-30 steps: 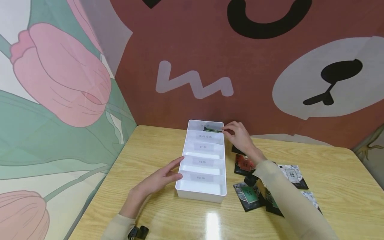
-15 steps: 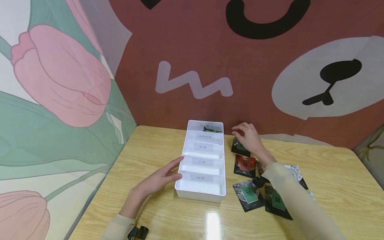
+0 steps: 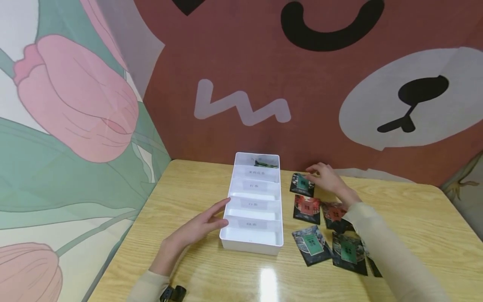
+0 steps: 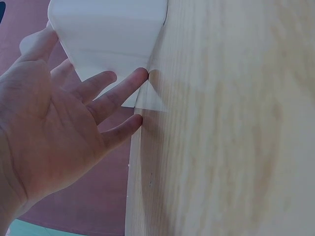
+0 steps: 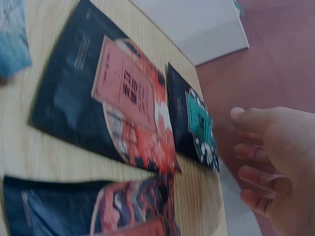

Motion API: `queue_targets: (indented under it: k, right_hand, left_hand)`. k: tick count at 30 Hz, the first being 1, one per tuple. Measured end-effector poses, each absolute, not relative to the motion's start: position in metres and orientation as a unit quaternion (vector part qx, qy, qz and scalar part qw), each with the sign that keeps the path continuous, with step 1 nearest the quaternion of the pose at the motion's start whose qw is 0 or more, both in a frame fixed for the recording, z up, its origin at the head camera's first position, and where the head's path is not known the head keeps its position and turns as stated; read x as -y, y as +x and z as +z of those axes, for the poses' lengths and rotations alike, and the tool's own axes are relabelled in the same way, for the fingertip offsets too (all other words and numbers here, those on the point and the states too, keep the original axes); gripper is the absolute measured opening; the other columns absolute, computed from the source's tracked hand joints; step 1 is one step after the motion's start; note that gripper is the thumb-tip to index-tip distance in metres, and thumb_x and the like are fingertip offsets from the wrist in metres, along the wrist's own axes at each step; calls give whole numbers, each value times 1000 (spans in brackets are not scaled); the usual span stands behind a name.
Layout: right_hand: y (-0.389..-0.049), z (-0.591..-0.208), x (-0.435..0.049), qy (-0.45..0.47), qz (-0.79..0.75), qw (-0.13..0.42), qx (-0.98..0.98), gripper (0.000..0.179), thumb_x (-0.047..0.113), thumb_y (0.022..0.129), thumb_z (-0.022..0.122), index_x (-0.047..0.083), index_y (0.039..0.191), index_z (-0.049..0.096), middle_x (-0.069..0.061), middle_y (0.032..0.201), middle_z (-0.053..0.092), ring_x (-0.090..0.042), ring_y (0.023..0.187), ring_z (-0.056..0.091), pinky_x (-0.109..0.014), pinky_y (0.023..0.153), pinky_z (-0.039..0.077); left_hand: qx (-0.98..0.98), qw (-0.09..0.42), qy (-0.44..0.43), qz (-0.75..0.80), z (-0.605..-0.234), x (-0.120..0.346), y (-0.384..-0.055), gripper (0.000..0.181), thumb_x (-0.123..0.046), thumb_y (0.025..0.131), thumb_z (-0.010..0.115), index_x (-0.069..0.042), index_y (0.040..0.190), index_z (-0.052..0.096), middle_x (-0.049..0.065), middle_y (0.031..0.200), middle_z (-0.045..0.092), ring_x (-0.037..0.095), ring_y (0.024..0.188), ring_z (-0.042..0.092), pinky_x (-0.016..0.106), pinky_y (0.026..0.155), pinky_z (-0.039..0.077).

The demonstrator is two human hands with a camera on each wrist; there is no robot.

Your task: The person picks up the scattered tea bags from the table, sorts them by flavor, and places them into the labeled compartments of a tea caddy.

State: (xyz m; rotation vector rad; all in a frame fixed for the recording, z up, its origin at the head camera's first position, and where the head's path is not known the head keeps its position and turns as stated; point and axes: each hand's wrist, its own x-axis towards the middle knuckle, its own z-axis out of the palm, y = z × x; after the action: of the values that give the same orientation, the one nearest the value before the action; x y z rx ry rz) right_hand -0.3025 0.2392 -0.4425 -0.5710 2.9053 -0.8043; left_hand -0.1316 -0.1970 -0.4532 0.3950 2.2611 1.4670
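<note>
A white divided box (image 3: 250, 247) stands lengthwise on the table, each compartment with a printed label. In its farthest compartment lies a dark green sachet (image 3: 266, 164). My left hand (image 3: 198, 228) rests against the box's left side, fingers extended; the left wrist view shows fingertips at the white wall. Right of the box, my right hand (image 3: 327, 179) hovers at the far black tea sachet with a green label (image 3: 300, 184). In the right wrist view that hand holds nothing, its fingers loosely bent beside the green-labelled sachet (image 5: 197, 118).
Nearer on the table lie two red-labelled sachets (image 3: 307, 208), a green-labelled sachet (image 3: 312, 246) and another green one (image 3: 349, 253). My right sleeve (image 3: 392, 251) partly covers a further sachet. The patterned wall (image 3: 226, 138) rises directly behind the table (image 3: 188, 180).
My right hand has moved from the box's far right corner rightward and toward me, over the far green-labelled sachet. More sachets show from under the arm. The left hand stays put.
</note>
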Motion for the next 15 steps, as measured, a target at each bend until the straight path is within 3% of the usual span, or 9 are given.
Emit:
queue_targets:
  k: [15]
  right_hand:
    - [-302,-460,-259,-171,-239,89,-952,56,33,100,60,-5,140,51,-27,130,48,-41,113,54,-60,94,46]
  left_hand:
    - [-816,206,145,520,-455,197,-133,63,-46,99,57,-53,151,23,-8,161,29,26,133,52,54,112,38]
